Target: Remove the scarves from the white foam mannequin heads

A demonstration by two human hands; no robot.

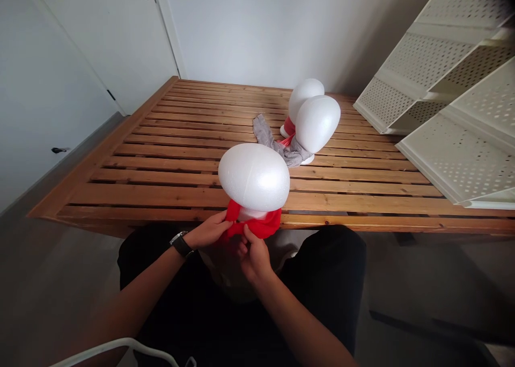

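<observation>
Both hands are gripping a red scarf (257,226). The left hand (209,232) is pinching its end just beside the right hand (254,257). A foam head (254,177) is sitting just above them.

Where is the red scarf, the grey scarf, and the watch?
red scarf (263,226): head view, on the fold wrapped round the near foam head's neck.
grey scarf (269,136): head view, on the middle of the strip lying on the slats.
watch (182,244): head view, on its dark strap at the left wrist.

2 foam heads (314,115) stand near the slatted table's (161,141) far right corner, a grey cloth (277,141) touching them; white perforated shelving (450,98) leans at its right edge.
</observation>
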